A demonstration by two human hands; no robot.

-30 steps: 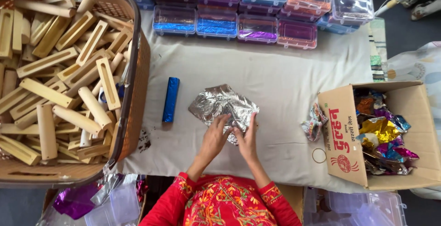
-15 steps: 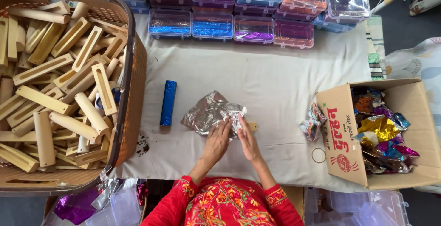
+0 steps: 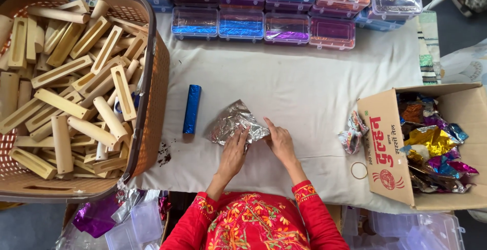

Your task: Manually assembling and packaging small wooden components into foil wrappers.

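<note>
A crumpled sheet of silver foil (image 3: 232, 122) lies on the white cloth (image 3: 304, 92) in front of me, folded over something hidden inside. My left hand (image 3: 234, 152) presses flat on the foil's near edge. My right hand (image 3: 279, 143) lies beside it, fingers extended onto the foil's right corner. A piece wrapped in blue foil (image 3: 192, 109) lies to the left of the silver sheet, apart from both hands.
A large brown basket (image 3: 147, 128) full of slotted wooden blocks (image 3: 71, 87) stands at the left. Clear plastic boxes (image 3: 264, 24) of coloured foil line the far edge. A cardboard box (image 3: 385, 148) of crumpled foil sits right, with a foil scrap (image 3: 350, 133) and a rubber band (image 3: 358, 170) beside it.
The silver foil has been folded smaller and rolled over. Both hands shifted from pinching its near edge to pressing flat on it, the right hand moving outward to the corner.
</note>
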